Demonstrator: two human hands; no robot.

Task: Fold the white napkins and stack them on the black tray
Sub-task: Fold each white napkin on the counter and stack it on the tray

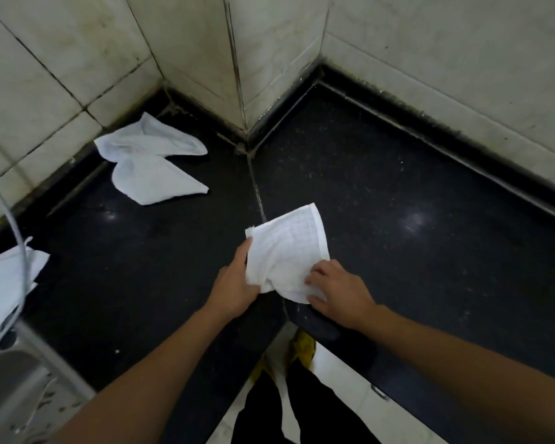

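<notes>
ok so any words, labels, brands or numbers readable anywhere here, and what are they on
None: no readable text anywhere in view.
The held napkin shows only a woven grid, with no tag visible.
The crumpled napkins, black counter and wall tiles carry no print or label.

You stand in a working kitchen's corner: a polished black stone countertop (pixel 398 174) wraps around pale wall tiles (pixel 77 52) with darkened grout, a steel sink (pixel 10 376) sits at your left, and white floor tiles (pixel 343 366) show below.
</notes>
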